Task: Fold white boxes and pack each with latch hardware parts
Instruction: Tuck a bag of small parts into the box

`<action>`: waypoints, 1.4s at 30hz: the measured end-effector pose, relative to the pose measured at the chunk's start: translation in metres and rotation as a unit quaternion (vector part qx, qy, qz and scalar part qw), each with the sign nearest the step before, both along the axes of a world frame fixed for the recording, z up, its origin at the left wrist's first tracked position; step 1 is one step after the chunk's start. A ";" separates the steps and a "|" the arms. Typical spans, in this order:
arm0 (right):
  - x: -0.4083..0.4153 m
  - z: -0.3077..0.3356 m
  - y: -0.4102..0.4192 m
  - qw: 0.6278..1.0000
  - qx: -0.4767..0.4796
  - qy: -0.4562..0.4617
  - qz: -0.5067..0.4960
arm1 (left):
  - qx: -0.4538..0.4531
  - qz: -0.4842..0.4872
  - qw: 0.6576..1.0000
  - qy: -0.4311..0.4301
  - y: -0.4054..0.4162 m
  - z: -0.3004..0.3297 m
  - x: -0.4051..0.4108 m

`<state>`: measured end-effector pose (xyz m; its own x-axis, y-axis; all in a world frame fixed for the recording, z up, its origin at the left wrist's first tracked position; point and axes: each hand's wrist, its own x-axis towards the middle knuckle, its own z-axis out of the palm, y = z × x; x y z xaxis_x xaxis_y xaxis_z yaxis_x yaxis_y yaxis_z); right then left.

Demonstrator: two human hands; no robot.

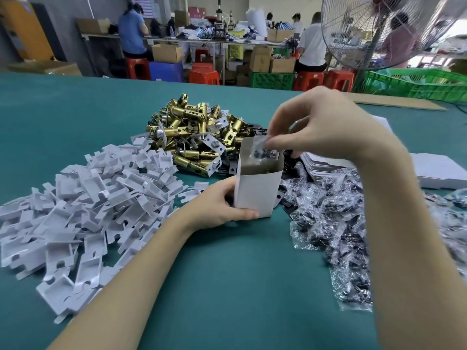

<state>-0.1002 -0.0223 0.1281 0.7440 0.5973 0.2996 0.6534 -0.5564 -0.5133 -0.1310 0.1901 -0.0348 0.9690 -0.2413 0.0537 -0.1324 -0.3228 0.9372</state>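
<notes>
On the green table [227,274], left hand [219,205] grips the white box [255,190] while right hand [316,125] pinches a screw packet [262,147].

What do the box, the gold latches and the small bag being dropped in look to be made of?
Box: thin white card, matte, with a grey-brown inside and sharp folded edges. Latches: metal, probably brass-plated, given the shiny gold sheen and silver bolt ends. Bag, pinched by the right hand: clear plastic film, crinkled and glinting, with dark small parts inside, likely screws. The left hand holds the box.

One upright white box [256,192], two hands, three loose heaps: white inserts [83,203], brass latches [194,135], bagged screws [336,223].
</notes>
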 end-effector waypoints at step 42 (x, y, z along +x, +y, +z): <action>-0.007 -0.006 0.025 0.963 -0.243 0.112 0.022 | -0.016 0.004 1.000 0.010 0.001 -0.003 0.003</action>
<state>-0.1069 0.0025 0.1217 0.7283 0.6585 -0.1894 0.5846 -0.7414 -0.3296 -0.1284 0.1906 -0.0375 0.9720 -0.2316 0.0411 -0.1102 -0.2940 0.9494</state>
